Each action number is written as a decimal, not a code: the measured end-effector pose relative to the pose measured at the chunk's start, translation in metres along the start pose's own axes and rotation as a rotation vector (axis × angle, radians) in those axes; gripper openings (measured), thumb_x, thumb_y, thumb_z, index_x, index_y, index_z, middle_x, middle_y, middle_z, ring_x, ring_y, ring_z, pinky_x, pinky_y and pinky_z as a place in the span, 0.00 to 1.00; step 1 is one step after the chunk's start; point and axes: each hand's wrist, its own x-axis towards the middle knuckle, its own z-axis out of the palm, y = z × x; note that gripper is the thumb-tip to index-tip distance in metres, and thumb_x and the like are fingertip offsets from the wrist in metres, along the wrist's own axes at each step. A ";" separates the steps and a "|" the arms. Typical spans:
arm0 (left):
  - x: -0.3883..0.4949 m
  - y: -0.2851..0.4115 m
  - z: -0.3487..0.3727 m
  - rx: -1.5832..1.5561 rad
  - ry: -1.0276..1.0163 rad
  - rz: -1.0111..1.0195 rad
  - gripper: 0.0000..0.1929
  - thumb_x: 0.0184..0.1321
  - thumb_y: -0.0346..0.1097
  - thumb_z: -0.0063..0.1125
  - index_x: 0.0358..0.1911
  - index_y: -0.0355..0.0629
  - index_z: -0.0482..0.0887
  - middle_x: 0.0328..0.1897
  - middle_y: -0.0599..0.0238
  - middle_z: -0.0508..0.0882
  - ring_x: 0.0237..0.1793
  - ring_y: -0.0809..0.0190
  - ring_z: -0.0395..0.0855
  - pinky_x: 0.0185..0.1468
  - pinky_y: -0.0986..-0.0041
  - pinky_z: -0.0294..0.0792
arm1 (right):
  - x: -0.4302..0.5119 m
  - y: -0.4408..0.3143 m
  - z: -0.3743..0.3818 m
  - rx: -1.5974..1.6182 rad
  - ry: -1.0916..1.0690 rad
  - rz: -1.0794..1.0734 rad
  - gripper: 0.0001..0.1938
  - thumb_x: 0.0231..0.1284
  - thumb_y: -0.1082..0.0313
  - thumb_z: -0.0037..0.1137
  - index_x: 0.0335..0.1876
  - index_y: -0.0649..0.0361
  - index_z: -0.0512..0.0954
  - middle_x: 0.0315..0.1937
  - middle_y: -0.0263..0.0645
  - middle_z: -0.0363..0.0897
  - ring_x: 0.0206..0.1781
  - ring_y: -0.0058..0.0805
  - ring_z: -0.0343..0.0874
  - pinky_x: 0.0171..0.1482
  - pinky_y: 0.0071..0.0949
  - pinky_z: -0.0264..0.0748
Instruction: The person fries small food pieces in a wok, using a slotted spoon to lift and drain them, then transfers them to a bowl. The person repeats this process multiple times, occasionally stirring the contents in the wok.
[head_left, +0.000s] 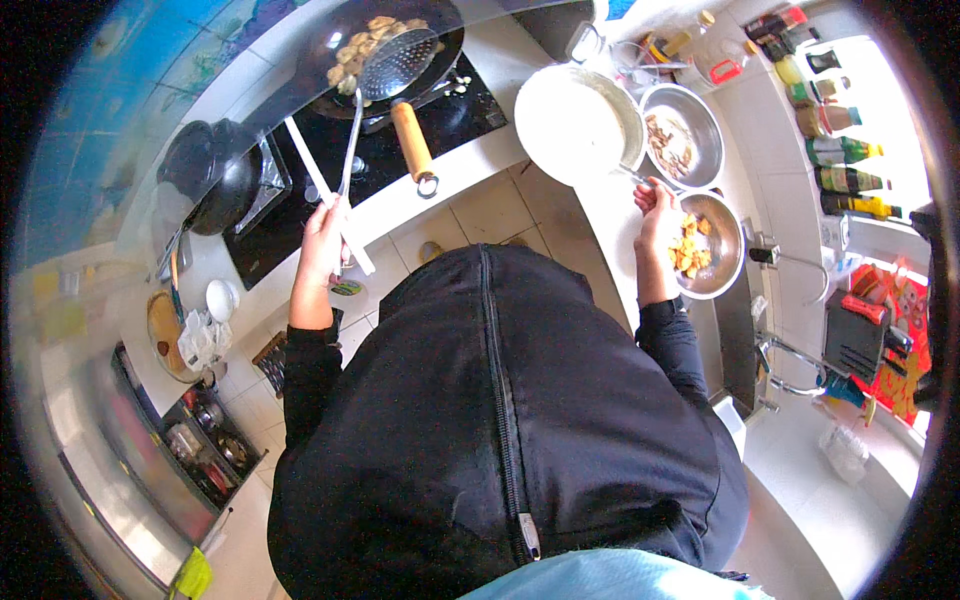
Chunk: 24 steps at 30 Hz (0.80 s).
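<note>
My left hand (324, 234) grips the metal handle of a perforated skimmer (399, 64). A long white stick (309, 159) crosses the same hand; whether the fingers hold it too is unclear. The skimmer's bowl is over a black wok (450, 30) with browned food pieces (375, 36) in it. The wok's wooden handle (412, 139) points toward me. My right hand (657, 214) is closed around a thin metal handle (634, 175) at the rim of a round pan (634, 127), whose pale inside is overexposed. Just beside that hand is a steel bowl of orange-brown pieces (691, 247).
Another steel bowl (716, 127) holds brownish strips. The wok stands on a black glass cooktop (262, 255), with a second dark pan (229, 187) at the left. Sauce bottles (844, 150) line the windowsill. A faucet (795, 386) rises at the sink; an open drawer (214, 442) is lower left.
</note>
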 end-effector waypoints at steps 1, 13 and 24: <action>0.000 0.002 -0.002 0.042 0.017 -0.004 0.11 0.68 0.45 0.46 0.35 0.46 0.74 0.17 0.76 0.71 0.10 0.78 0.62 0.12 0.85 0.53 | 0.001 -0.005 0.007 0.012 -0.004 0.003 0.12 0.65 0.65 0.45 0.44 0.66 0.75 0.29 0.46 0.80 0.30 0.30 0.80 0.36 0.26 0.77; 0.015 0.012 -0.038 0.199 0.066 0.029 0.13 0.66 0.47 0.49 0.31 0.46 0.73 0.17 0.77 0.69 0.09 0.78 0.62 0.13 0.84 0.54 | -0.001 -0.051 0.146 0.121 -0.362 0.006 0.12 0.64 0.66 0.45 0.44 0.68 0.75 0.30 0.43 0.80 0.30 0.27 0.79 0.36 0.20 0.76; 0.031 0.020 -0.061 0.140 0.024 0.013 0.14 0.67 0.47 0.47 0.29 0.46 0.72 0.19 0.77 0.68 0.11 0.78 0.61 0.14 0.84 0.55 | -0.043 -0.029 0.288 0.164 -0.490 0.035 0.10 0.59 0.68 0.47 0.40 0.66 0.75 0.28 0.44 0.80 0.28 0.32 0.80 0.35 0.27 0.78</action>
